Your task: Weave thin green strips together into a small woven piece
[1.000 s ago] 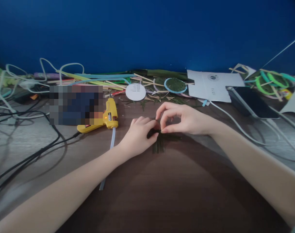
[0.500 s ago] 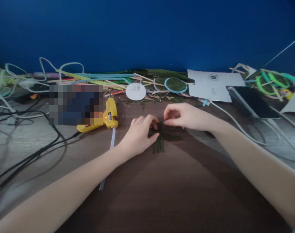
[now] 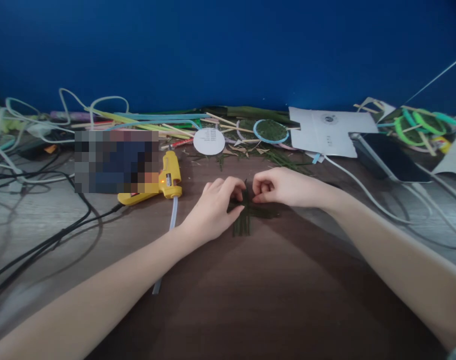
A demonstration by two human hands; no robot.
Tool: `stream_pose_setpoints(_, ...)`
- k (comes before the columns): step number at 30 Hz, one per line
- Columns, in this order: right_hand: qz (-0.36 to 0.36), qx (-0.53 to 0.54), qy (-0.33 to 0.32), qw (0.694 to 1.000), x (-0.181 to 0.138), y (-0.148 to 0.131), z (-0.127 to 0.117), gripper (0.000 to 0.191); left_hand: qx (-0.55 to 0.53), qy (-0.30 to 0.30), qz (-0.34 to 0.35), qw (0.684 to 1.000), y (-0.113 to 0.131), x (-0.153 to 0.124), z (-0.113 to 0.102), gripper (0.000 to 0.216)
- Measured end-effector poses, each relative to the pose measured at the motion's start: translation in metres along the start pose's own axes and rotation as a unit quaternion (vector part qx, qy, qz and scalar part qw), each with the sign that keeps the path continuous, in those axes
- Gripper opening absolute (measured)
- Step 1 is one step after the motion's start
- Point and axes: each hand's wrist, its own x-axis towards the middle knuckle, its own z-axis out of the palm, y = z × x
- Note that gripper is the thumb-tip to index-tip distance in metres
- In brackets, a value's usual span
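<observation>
Dark green leaf strips [image 3: 242, 225] lie crossed over one another on the brown table, some pointing toward me and some out to the right. My left hand [image 3: 218, 205] holds their left side, thumb in front and fingers curled behind, pressing them down. Just to the right, my right hand [image 3: 271, 187] is closed in a pinch at the strips' edge, its thumb and forefinger together. The fingertips partly hide the crossing, and what the right pinch grips is small and dark, seemingly a strip end.
A yellow glue gun [image 3: 171, 176] with a lit orange light lies left of my hands, its clear glue stick [image 3: 173, 215] trailing toward me. White card [image 3: 331, 132], a round white label [image 3: 209, 141], a blue-rimmed green disc [image 3: 271, 131], a phone [image 3: 396, 157] and cables surround the work.
My right hand has lowered slightly and curled its fingers more, uncovering green scraps behind it. The strips have shifted a little left. My left hand stays nearly in place.
</observation>
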Motion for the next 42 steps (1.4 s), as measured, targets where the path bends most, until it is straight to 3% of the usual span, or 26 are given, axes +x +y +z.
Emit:
stream_pose_setpoints(7, 0.002, 0.004, -0.005, 1.0, 0.001, -0.001, 0.0, 0.017, -0.04, -0.019, 0.0, 0.999, 0.0, 0.0, 0.0, 0.025)
stream_pose_setpoints(15, 0.002, 0.051, -0.038, 0.998, -0.003, 0.0, -0.008, 0.014, 0.009, -0.021, 0.016, 1.0, 0.001, 0.001, -0.001, 0.017)
stream_pose_setpoints(23, -0.079, 0.182, 0.02, 0.98, -0.004, -0.013, -0.002, 0.018, 0.015, -0.027, 0.008, 0.999, 0.003, 0.003, -0.004, 0.011)
stream_pose_setpoints(27, -0.078, 0.181, 0.042, 0.98, -0.006, -0.02, 0.004, 0.019, 0.015, -0.025, 0.003, 1.0, 0.004, 0.004, -0.005, 0.012)
stream_pose_setpoints(31, -0.06, 0.185, 0.023, 0.981, -0.007, -0.02, 0.0, 0.018, 0.006, -0.026, 0.006, 1.0, 0.002, 0.004, -0.003, 0.008)
stream_pose_setpoints(38, 0.011, 0.003, 0.066, 0.998, -0.002, -0.003, -0.003, 0.012, 0.011, -0.022, 0.014, 1.0, 0.0, 0.003, -0.002, 0.01)
stream_pose_setpoints(42, 0.021, -0.018, 0.066, 0.997, 0.0, 0.0, 0.004, 0.023, 0.011, -0.014, 0.014, 1.0, 0.0, 0.003, -0.002, 0.01)
